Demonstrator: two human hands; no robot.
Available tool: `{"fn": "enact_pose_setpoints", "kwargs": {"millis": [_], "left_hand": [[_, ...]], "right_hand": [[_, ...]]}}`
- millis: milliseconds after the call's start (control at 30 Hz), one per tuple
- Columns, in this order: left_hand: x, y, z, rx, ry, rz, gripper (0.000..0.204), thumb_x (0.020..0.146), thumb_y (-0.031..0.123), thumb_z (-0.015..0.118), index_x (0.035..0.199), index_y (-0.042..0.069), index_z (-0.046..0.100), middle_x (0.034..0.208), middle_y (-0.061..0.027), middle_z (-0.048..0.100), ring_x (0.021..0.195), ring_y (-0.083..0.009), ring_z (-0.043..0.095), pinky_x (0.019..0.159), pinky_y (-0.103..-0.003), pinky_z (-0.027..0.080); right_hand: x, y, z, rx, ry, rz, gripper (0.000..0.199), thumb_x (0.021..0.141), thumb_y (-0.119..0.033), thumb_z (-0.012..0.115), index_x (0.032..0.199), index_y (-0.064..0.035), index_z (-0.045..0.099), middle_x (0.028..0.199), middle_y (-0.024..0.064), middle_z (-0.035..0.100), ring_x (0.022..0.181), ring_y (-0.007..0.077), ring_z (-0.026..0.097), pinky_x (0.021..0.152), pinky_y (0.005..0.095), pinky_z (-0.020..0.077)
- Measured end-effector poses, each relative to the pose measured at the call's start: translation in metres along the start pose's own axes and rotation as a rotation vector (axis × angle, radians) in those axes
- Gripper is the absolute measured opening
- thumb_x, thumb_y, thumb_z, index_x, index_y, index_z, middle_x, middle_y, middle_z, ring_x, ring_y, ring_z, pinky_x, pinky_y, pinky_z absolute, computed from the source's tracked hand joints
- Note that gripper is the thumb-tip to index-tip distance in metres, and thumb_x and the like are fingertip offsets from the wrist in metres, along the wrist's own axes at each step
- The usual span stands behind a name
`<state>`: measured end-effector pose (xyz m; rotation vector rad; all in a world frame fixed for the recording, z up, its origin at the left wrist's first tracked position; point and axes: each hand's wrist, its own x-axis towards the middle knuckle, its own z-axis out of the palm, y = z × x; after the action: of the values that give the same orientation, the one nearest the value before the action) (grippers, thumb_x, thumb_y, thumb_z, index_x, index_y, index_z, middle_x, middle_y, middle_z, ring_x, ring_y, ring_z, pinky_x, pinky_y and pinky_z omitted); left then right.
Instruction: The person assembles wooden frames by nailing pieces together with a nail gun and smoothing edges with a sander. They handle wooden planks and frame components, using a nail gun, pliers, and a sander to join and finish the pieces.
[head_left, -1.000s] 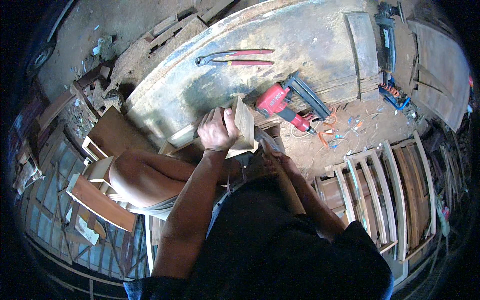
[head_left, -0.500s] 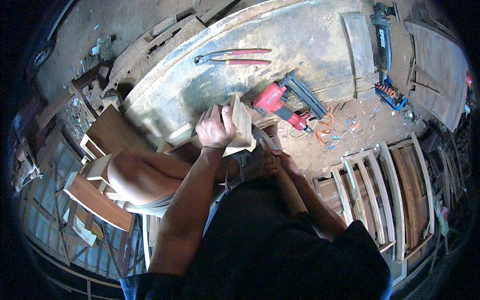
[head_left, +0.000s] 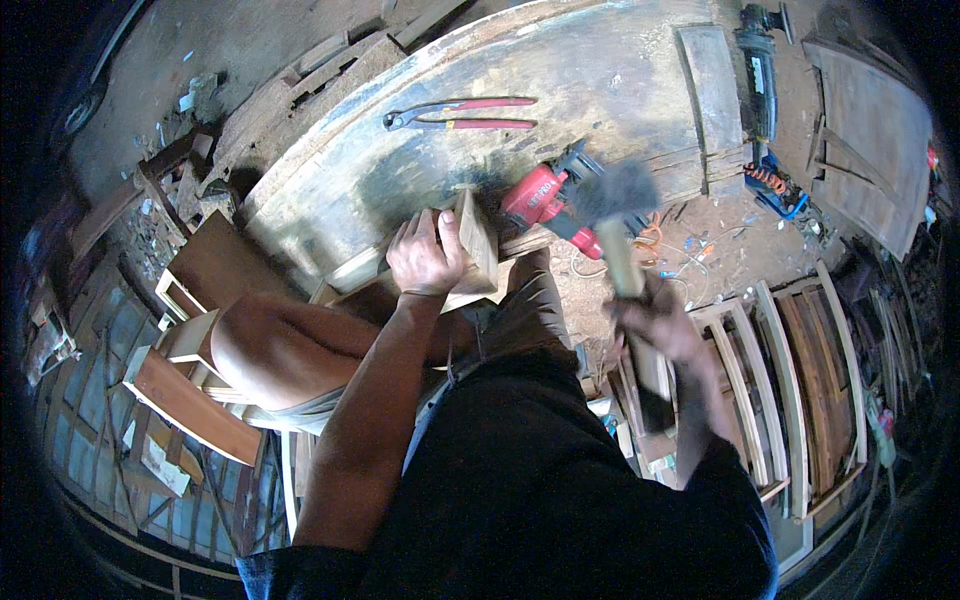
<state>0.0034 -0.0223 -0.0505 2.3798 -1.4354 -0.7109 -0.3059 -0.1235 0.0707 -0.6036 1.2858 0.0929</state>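
Observation:
My left hand (head_left: 425,252) is closed around the edge of a pale wooden piece (head_left: 478,240), its thumb lying along the near side. That piece stands at the near edge of a worn wooden worktop (head_left: 600,70), by my bent leg. In my right hand (head_left: 655,318) is a hammer (head_left: 625,265), gripped by its wooden handle. Its dark head is raised and smeared by motion, in front of part of a red nail gun (head_left: 538,195) that lies on the worktop. The hammer and the wooden piece are apart.
Pincers with red handles (head_left: 490,124) lie farther back on the worktop. A dark power tool (head_left: 758,85) sits at the far right, near an orange coiled hose (head_left: 765,178). Slatted wooden frames (head_left: 735,380) stand at right. Brown wooden parts (head_left: 195,405) are at left; scraps litter the ground.
My right hand has swung the hammer out to the right, away from my body, lifting its head. My left hand keeps its grip on the wooden piece. The view has shifted slightly.

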Motion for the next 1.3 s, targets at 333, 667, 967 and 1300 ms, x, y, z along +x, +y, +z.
{"fn": "enact_pose_setpoints", "kwargs": {"millis": [333,667,967,1300], "left_hand": [[0.000,-0.002,-0.001,-0.013,-0.068,-0.042,0.034,0.100,0.030,0.047,0.081,0.004,0.059,0.075,-0.0198,0.062,0.072,-0.0430,0.062,0.068,-0.052,0.049],[-0.001,-0.002,-0.002,-0.010,-0.058,-0.008,0.033,0.102,0.031,0.048,0.083,0.007,0.058,0.075,-0.0185,0.061,0.073,-0.0418,0.062,0.066,-0.051,0.049],[0.000,0.000,-0.003,-0.053,-0.040,-0.016,0.033,0.101,0.031,0.049,0.082,0.006,0.059,0.076,-0.0191,0.062,0.071,-0.0426,0.062,0.066,-0.051,0.049],[0.000,-0.002,-0.002,-0.034,-0.042,-0.007,0.033,0.100,0.032,0.049,0.083,0.005,0.061,0.077,-0.0193,0.063,0.072,-0.0421,0.063,0.067,-0.051,0.050]], "right_hand": [[0.137,-0.040,0.055,-1.078,0.419,-0.799,0.036,0.088,-0.010,0.067,0.124,-0.0081,0.060,0.115,0.0225,0.063,0.109,0.0410,0.061,0.091,0.0506,0.0509],[0.260,-0.016,0.128,-1.591,-0.325,-0.659,0.025,0.092,-0.014,0.053,0.107,-0.0092,0.073,0.107,0.0206,0.071,0.102,0.0367,0.071,0.087,0.0493,0.0553],[0.255,-0.010,0.122,-1.413,-0.290,-0.637,0.023,0.088,-0.011,0.055,0.102,-0.0046,0.072,0.103,0.0212,0.070,0.101,0.0398,0.069,0.086,0.0499,0.0549],[0.172,0.002,0.106,-0.811,0.330,-0.972,0.020,0.087,-0.004,0.065,0.107,-0.0050,0.065,0.109,0.0164,0.061,0.104,0.0387,0.061,0.093,0.0490,0.0497]]}}
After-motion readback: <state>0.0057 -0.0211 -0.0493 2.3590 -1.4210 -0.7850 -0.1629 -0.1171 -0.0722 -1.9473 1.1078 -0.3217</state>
